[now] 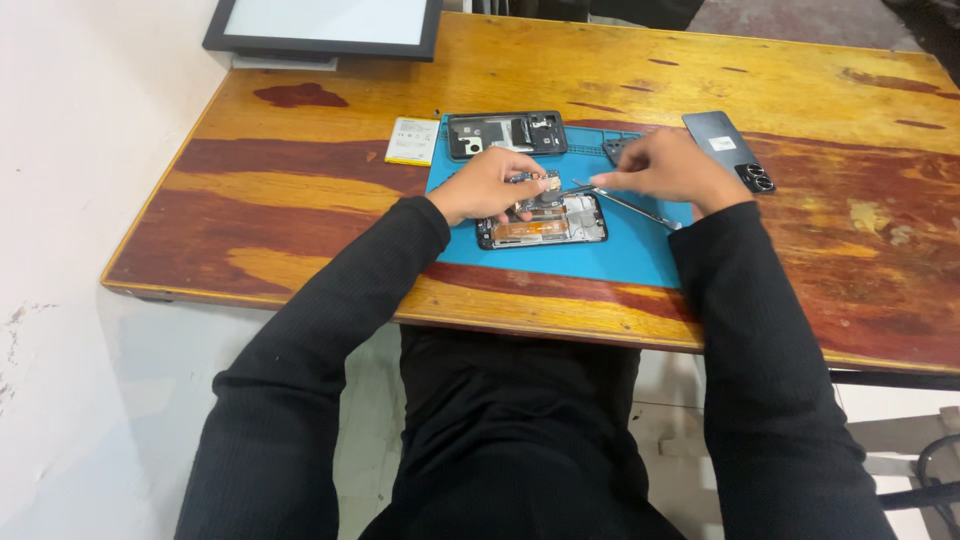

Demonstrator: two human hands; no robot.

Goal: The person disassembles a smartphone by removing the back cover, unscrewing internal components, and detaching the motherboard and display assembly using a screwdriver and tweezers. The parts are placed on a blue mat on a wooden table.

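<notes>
On the blue mat in the middle of the wooden table lies an opened phone, its back off and its inner parts showing, long side running left to right. The left hand rests over the phone's left end, fingers curled down and pinching a small circuit part just above the phone's upper edge. The right hand hovers just to the right of it, fingers closed around thin metal tweezers; the tool's tip points left toward the small part between the two hands, while its far end slants down to the right over the mat. Whether the tip actually touches the part is too small to tell. Behind the hands, at the mat's far edge, lies a black phone frame with a camera opening at its left end. Just left of that, off the mat on the bare wood, sits a flat white battery with a yellow strip along its near edge. A dark back cover with a cluster of camera lenses lies tilted on the wood to the right of the mat, close behind the right wrist. A black-framed screen stands at the table's far left corner. Both arms wear black sleeves.
</notes>
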